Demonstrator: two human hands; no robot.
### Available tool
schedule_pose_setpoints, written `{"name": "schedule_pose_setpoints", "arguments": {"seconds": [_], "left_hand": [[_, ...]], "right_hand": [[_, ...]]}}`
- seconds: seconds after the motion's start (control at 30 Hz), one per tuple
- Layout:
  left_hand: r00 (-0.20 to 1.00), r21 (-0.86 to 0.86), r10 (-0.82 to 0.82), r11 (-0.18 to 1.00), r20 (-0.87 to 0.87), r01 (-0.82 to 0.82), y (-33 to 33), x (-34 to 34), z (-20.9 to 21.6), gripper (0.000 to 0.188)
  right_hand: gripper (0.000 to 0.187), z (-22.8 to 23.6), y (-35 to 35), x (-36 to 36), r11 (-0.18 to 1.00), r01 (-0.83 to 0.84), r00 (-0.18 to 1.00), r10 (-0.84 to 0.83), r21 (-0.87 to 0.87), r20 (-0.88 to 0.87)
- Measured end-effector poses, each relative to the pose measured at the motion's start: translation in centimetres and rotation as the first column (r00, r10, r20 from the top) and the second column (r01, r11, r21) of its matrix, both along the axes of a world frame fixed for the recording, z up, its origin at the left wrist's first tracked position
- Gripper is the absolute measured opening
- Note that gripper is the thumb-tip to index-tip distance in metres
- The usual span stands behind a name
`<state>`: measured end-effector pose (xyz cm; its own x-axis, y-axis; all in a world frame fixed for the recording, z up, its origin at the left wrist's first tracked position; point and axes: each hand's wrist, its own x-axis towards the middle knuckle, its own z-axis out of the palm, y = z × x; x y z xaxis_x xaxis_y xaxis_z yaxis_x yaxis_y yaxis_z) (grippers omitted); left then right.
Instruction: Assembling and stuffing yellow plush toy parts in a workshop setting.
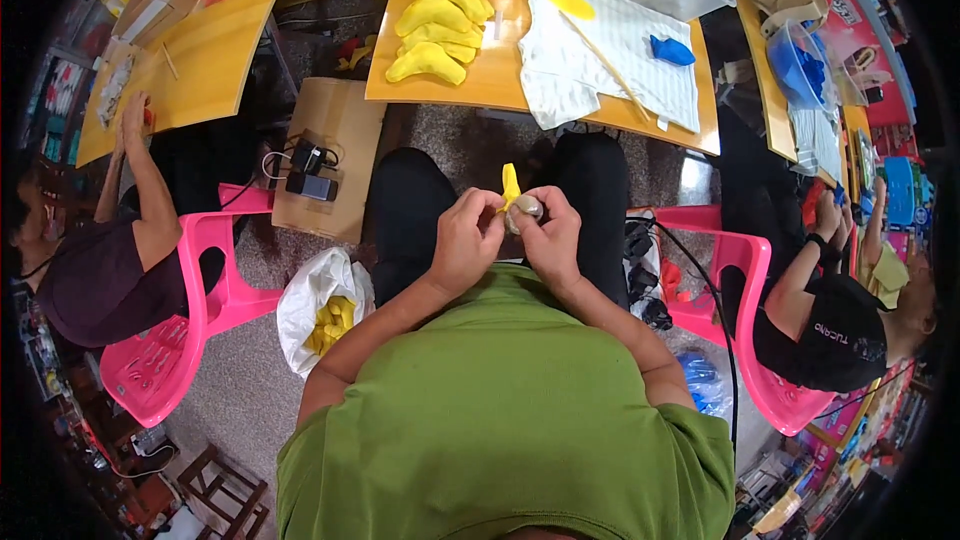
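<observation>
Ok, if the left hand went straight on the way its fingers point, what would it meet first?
Most likely the small yellow piece, right at the fingertips of the left hand, though depth is hard to judge from this one view.

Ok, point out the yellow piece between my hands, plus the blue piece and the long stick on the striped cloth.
Yellow piece (pixel 511 181): head view, on its upper part.
Blue piece (pixel 671 50): head view, middle of its body.
Long stick (pixel 605 65): head view, about halfway along it.
</observation>
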<state>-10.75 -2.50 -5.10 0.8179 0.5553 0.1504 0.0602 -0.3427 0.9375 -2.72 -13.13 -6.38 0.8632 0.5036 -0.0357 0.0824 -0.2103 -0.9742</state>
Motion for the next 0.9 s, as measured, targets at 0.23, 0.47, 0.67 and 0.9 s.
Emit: {"name": "schedule_pose_setpoints", "arguments": {"seconds": [0.23, 0.47, 0.67, 0.9], "left_hand": [[1.0, -0.032, 0.007, 0.999, -0.029, -0.008, 0.3, 0.1, 0.6, 0.012], [1.0, 0.333, -0.001, 0.943, -0.012, 0.005, 0.2, 0.2, 0.4, 0.012], [0.998, 0.168, 0.003, 0.986, -0.059, 0.007, 0.8, 0.0, 0.9, 0.01], [0.98, -0.42, -0.174, 0.899, -0.092, 0.12, 2.1, 0.1, -0.1, 0.006]], "right_hand": [[0.013, -0.7, -0.2, -0.2, 0.998, -0.02, 0.999, 0.023, 0.061, -0.049], [0.013, -0.4, -0.2, -0.3, 0.998, -0.042, 0.999, 0.042, 0.038, -0.003], [0.013, -0.1, -0.4, -0.3, 0.998, -0.054, 0.998, 0.053, 0.033, 0.041], [0.016, 0.5, -0.4, 0.1, 0.995, -0.098, 0.982, 0.101, -0.021, 0.159]]}}
